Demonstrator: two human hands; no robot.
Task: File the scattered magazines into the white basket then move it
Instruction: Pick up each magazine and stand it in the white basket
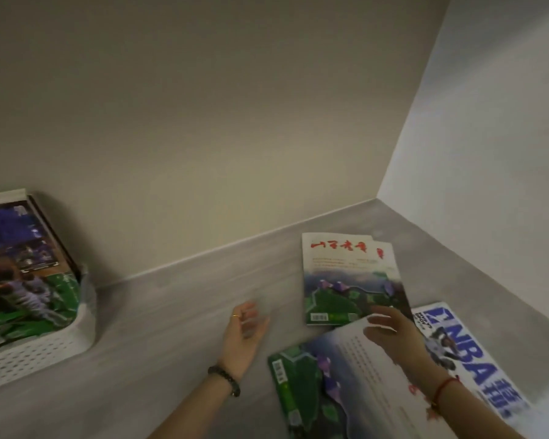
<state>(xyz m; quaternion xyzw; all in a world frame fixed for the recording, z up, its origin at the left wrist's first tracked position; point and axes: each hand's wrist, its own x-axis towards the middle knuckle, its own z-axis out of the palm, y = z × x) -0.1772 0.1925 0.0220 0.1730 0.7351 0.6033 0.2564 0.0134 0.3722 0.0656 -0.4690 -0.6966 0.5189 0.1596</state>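
The white perforated basket point(45, 343) stands at the far left and holds several upright magazines point(19, 264). On the grey surface at the right lie two overlapping magazines with red titles point(346, 274), an NBA magazine point(476, 353) and a green-and-white magazine point(330, 384) nearest me. My right hand point(393, 337) grips the top edge of that nearest magazine, which looks lifted there. My left hand point(244, 334) hovers palm up over the surface to the left of it, fingers relaxed and blurred, holding nothing.
A beige wall runs along the back and a pale wall closes the right side, forming a corner behind the magazines. Bare grey surface point(171, 327) lies between the basket and my hands.
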